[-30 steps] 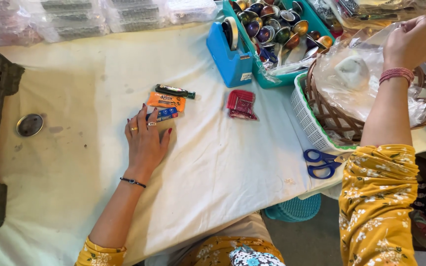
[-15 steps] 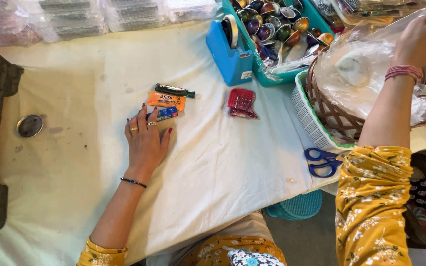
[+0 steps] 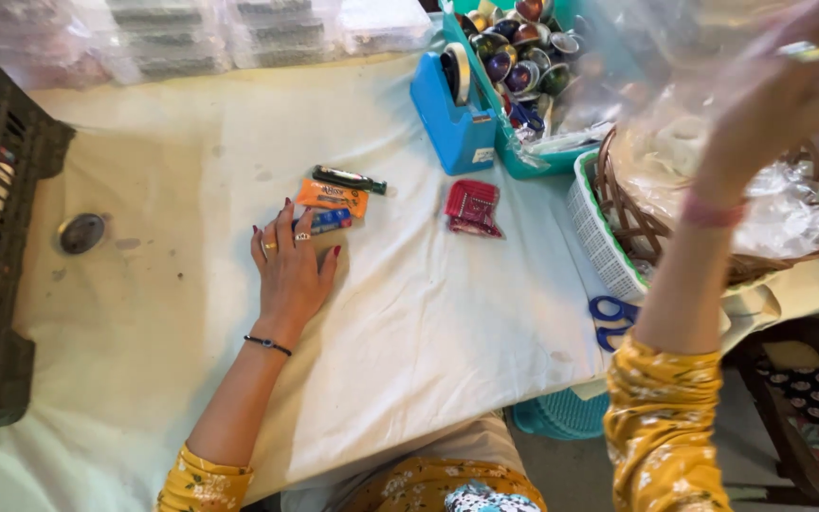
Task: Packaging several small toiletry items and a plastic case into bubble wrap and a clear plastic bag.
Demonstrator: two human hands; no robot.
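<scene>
Left hand (image 3: pixel 288 270) lay flat on the desk (image 3: pixel 409 313), fingers (image 3: pixel 282 220) spread open, tips touching the orange packet (image 3: pixel 333 197) and small blue packet (image 3: pixel 326 221); it hadn't shifted over the last second. Right hand (image 3: pixel 789 90) had risen toward the camera since then, blurred, lifting the clear plastic bag (image 3: pixel 675 123) above the wicker basket (image 3: pixel 637 228); fingers looked pinched on the film, so I judged the bag was being pulled clear of the basket. Red packet (image 3: pixel 471 207) lay apart, near the blue tape dispenser (image 3: pixel 455 118). Blue scissors (image 3: pixel 610 320) sat at the desk edge.
</scene>
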